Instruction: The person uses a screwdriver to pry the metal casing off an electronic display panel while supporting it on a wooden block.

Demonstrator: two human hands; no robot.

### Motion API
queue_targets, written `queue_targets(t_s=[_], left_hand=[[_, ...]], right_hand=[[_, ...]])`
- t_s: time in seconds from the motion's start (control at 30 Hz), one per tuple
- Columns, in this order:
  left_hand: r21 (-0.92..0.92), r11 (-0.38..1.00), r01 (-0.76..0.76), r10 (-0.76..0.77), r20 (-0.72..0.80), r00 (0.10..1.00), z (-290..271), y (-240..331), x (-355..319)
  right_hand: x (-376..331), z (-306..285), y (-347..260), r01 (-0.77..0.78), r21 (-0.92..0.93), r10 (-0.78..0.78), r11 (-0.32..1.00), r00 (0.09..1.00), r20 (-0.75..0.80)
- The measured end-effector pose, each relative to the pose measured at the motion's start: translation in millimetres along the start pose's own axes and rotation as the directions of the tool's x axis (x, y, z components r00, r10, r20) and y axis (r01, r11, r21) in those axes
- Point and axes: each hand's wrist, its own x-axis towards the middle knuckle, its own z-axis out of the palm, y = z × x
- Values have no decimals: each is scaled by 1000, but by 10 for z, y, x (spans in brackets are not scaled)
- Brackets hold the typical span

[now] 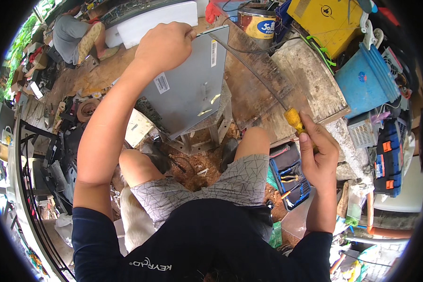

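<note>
A flat grey metal panel [189, 89], with white stickers and a green circuit board along its lower left side, stands tilted in front of me on a low stand [212, 129]. My left hand [167, 44] grips the panel's top edge near its upper left corner, fingers closed. In my right hand [319, 152] is a long screwdriver [293, 120] with a yellow handle and a dark thin shaft. Its shaft reaches up and left, and the tip lies at the panel's top edge, close to the upper right corner. Whether the tip is wedged in cannot be made out.
A brown wooden board [249, 75] lies right of the panel, with a paint can [257, 26] behind. Farther right are a blue bucket [366, 80] and a yellow box [322, 28]. A tool case [290, 181] lies beside my right knee. Another person [73, 37] sits at far left.
</note>
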Motion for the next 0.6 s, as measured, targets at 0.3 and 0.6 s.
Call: queue_targets(t_s=[0.3, 0.6], left_hand=[[12, 1000, -17, 17, -8, 1000, -3, -2, 11], [19, 999, -33, 33, -22, 999, 8, -17, 11]], right_hand=[[39, 56, -26, 3, 32, -4, 999, 1000, 7], [54, 103, -18, -3, 18, 3, 1000, 1000, 15]])
